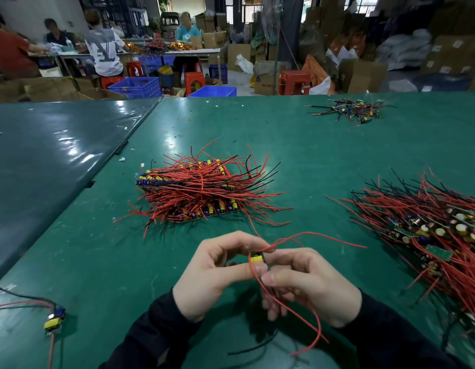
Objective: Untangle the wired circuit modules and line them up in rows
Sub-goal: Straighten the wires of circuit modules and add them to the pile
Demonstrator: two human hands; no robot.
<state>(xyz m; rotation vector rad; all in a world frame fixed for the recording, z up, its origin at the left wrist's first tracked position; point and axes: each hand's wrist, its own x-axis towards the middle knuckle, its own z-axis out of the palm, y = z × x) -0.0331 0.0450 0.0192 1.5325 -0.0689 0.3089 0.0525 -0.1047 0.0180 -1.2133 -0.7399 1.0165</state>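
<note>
Above the green table [311,161], both hands' curled fingers [253,270] pinch one yellow-topped module [257,259] between them.

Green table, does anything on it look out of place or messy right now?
One stray module lies alone at the near left edge of the table, apart from the lined-up stack in the middle. A small tangle also sits by itself at the far right. Both hands hold one module.

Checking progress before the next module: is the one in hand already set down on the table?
No, both hands hold the module above the green table.
</note>
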